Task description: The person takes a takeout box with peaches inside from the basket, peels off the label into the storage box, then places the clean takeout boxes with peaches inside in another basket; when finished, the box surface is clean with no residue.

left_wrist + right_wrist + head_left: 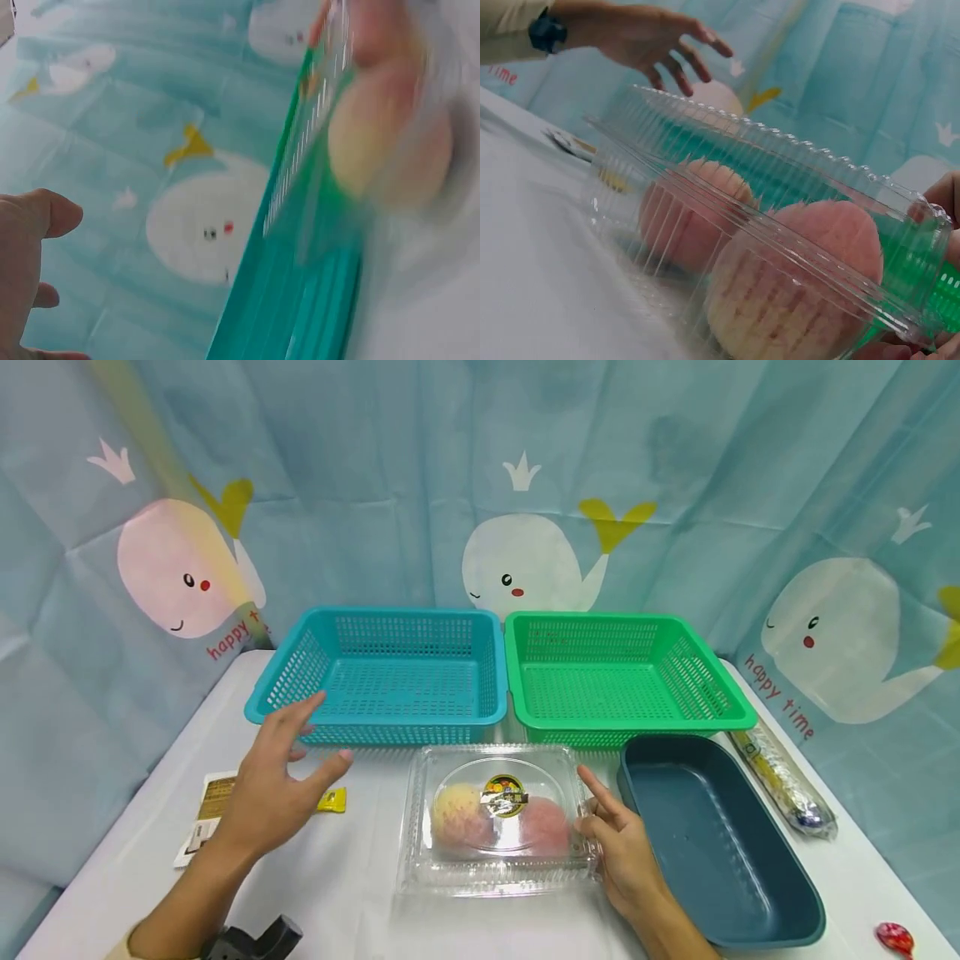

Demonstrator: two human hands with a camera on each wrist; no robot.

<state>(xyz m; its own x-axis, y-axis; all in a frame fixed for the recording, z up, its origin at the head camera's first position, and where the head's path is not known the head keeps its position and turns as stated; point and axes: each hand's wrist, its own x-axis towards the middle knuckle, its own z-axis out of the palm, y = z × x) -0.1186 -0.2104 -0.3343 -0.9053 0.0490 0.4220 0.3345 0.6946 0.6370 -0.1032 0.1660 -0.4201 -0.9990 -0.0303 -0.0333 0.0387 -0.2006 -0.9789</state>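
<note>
A clear plastic clamshell box (498, 877) with two peaches inside and a round black-and-gold label is in front of the baskets in the head view. My right hand (626, 852) grips its right edge, thumb and fingers round the rim, the index finger stretched along the side. The peaches (795, 285) show through the ribbed wall in the right wrist view. My left hand (277, 785) is raised over the left of the table, fingers spread and holding nothing, apart from the box. In the left wrist view the box and peaches are blurred.
Behind the box stand a blue basket (375, 731) and a green basket (637, 724). A dark blue tub (720, 843) is on the right, with a long clear-wrapped packet (787, 785) beyond it. A red-wrapped sweet (895, 937), a yellow packet (332, 800) and a gold-and-white pouch (213, 797) lie around.
</note>
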